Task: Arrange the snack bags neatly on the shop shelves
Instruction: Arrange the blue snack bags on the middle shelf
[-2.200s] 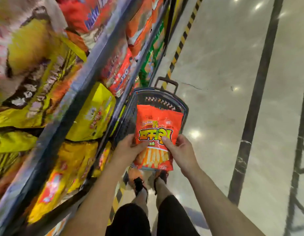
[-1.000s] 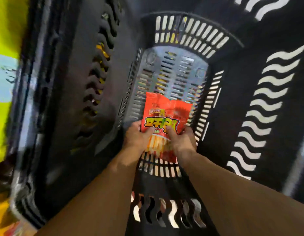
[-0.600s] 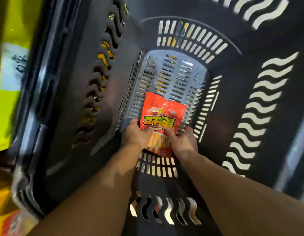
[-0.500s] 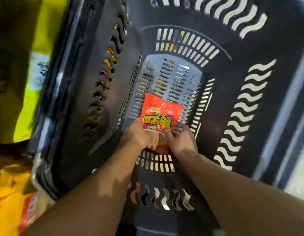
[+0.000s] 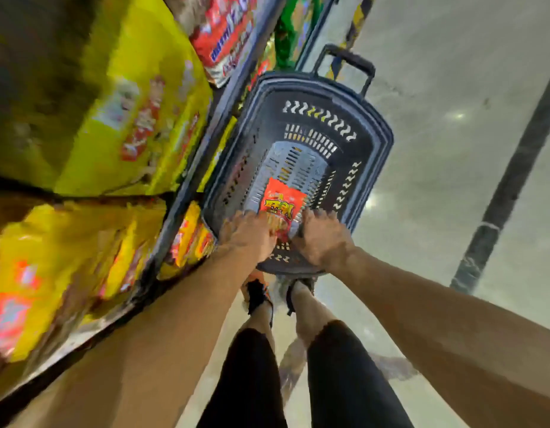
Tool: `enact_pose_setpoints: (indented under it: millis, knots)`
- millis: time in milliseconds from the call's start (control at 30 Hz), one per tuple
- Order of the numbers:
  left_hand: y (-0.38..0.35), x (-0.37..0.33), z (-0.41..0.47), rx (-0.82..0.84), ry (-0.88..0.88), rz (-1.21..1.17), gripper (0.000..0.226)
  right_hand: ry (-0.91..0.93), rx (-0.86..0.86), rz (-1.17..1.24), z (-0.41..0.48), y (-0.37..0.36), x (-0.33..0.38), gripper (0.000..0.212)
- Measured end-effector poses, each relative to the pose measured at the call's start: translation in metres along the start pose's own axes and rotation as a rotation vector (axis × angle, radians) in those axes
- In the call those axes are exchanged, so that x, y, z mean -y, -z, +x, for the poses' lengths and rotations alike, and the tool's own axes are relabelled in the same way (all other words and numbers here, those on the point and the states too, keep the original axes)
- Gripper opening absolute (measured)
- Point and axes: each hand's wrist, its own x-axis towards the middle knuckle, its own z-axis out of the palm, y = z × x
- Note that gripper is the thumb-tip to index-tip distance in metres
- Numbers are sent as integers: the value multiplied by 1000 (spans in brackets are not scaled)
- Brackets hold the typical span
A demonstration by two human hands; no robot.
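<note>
A dark plastic shopping basket (image 5: 382,156) stands on the pale, glossy floor (image 5: 446,193), its left rim close against the metal edge of the shelves (image 5: 187,186), while the right rim faces a wide stretch of bare floor crossed by one dark stripe (image 5: 514,180). The basket's telescopic handle (image 5: 347,61) sticks up at the far end. Inside, on the grey slotted bottom, is the orange snack bag (image 5: 283,202), glossy foil, rectangular, its print upside down from here; most of the bottom beyond it is free. The left hand (image 5: 249,234) and the right hand (image 5: 324,240) hang over the near rim, one at either side of the bag's near end. The fingers (image 5: 252,216) of the left overlap the bag's corner, but motion blur smears both hands (knuckles are the clearest part), so I cannot tell whether either grips the bag or merely touches it. The basket walls are pierced with wavy and straight slots. On the shelves, shiny yellow snack bags (image 5: 138,118) bulge past the shelf edge, with a red bag (image 5: 227,35) above them. The person's shoes (image 5: 256,291) stand just behind the basket.
</note>
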Motion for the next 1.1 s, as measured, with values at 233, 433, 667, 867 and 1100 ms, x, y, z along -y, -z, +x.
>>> enact_pose_setpoints:
  millis: [233,433,667,867,1100]
  knots:
    - [90,-4,-170,-270,59,77,41,158,-150,-131,-156,108,18,64]
    - [125,-13,-288,-532,234,-46,43,383,-316,-264,-234,168,33,63]
    - [147,-19,-423,-726,500,-117,56,727,-518,-390,-333,226,70,73]
    - [135,-1,-543,-880,744,-150,59,1024,-691,-486,-436,239,120,72]
    - [99,39,-677,-1038,946,-157,61,1301,-797,-494,-549,219,186,70]
